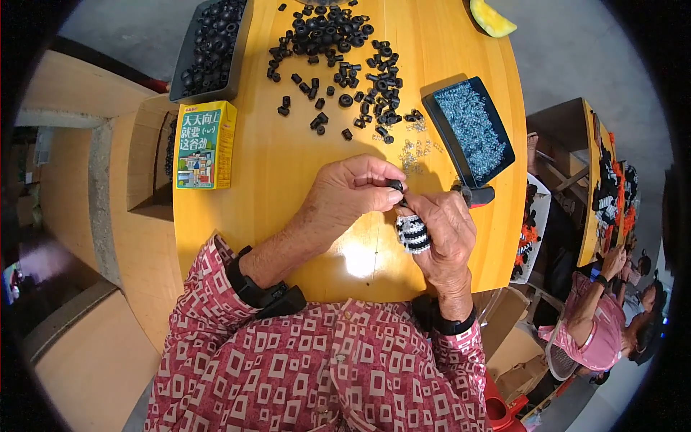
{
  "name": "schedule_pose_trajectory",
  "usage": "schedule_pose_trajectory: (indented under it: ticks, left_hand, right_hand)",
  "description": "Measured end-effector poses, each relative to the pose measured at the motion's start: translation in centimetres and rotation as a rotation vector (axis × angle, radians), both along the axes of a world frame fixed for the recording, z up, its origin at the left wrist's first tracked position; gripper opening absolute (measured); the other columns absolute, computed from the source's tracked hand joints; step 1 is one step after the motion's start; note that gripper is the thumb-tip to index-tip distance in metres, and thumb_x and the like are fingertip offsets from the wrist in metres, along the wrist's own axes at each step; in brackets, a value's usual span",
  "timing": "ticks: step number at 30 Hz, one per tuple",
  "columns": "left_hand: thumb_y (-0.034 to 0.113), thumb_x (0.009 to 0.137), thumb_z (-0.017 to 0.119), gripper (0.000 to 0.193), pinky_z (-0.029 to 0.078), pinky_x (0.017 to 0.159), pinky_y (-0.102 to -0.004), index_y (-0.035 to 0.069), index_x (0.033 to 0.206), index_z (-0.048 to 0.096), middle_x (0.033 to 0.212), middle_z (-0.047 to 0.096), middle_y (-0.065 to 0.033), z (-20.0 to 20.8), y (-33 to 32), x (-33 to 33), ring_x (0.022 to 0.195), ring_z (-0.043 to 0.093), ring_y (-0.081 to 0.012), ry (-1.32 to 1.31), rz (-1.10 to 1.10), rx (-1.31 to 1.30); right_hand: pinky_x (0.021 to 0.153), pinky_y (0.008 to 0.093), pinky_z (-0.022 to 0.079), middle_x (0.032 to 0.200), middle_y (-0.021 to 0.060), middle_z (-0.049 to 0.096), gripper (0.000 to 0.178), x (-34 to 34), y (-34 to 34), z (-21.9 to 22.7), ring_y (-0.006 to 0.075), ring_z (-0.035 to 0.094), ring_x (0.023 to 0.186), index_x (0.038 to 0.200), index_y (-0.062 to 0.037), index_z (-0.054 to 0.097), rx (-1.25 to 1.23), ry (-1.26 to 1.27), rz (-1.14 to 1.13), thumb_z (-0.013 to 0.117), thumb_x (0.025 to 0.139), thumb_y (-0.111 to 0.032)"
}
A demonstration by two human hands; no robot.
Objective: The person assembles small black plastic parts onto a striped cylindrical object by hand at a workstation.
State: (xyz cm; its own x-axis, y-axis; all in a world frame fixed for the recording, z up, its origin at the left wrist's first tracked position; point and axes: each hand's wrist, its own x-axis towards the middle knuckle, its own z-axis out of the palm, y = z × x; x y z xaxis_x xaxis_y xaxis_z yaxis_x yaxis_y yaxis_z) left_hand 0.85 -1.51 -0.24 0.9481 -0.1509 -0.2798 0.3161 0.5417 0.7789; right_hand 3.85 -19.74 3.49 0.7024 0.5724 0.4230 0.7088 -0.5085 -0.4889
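Observation:
Over the near middle of the table, my left hand (335, 198) and my right hand (445, 230) meet fingertip to fingertip. Between them is a small black plastic part (395, 185), pinched by both hands and partly hidden by the fingers. A black-and-white striped knitted cover (412, 234) sits on a digit of my right hand. Just beyond my fingers lie several loose small metal springs (416, 153). Farther off, many small black plastic pieces (381, 90), some barrel-shaped and some round, are scattered and heaped on the yellow table (273, 162).
A dark tray (440, 128) of springs stands at right, with a black-and-red object (479, 196) by its near end. At left are a yellow-green carton (205, 147) and a grey bin (236, 68) of round black pieces. A yellow peel-like piece (493, 19) lies far right; a co-worker (594, 324) sits beyond.

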Motion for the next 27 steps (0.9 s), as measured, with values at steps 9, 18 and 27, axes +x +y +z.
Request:
schedule_pose_trajectory:
  ticks: [9, 18, 27]
  left_hand:
    - [0.002, 0.087, 0.068, 0.023, 0.053, 0.085, -0.0268, 0.001, 0.11, 0.065, 0.101, 0.068, -0.0042, 0.29, 0.37, 0.05, 0.092, 0.063, -0.0118, 0.045, -0.039, -0.02]
    - [0.004, 0.089, 0.067, 0.023, 0.056, 0.086, -0.0294, 0.0, 0.112, 0.065, 0.103, 0.068, -0.0068, 0.03, 0.22, 0.03, 0.096, 0.067, -0.0158, 0.022, -0.068, -0.01]
    - [0.002, 0.091, 0.063, 0.021, 0.056, 0.088, -0.0281, 0.0, 0.112, 0.062, 0.105, 0.067, -0.0081, -0.08, -0.16, -0.18, 0.097, 0.067, -0.0168, 0.03, -0.086, -0.119]
  right_hand:
    - [0.066, 0.0363, 0.047, 0.084, 0.008, 0.063, 0.029, 0.09, -0.09, 0.0, 0.0254, 0.06, 0.075, 0.098, -0.0032, 0.07, 0.023, -0.063, 0.026, 0.079, 0.071, -0.005]
    - [0.064, 0.0359, 0.047, 0.08, 0.0091, 0.063, 0.02, 0.09, -0.47, 0.05, 0.0273, 0.06, 0.071, 0.096, -0.0019, 0.068, 0.078, -0.009, -0.037, 0.075, 0.078, -0.007]
    - [0.065, 0.0357, 0.047, 0.081, 0.0112, 0.063, 0.027, 0.4, -0.63, 0.64, 0.028, 0.06, 0.072, 0.096, -0.0005, 0.068, 0.12, 0.026, -0.055, 0.072, 0.07, 0.002]
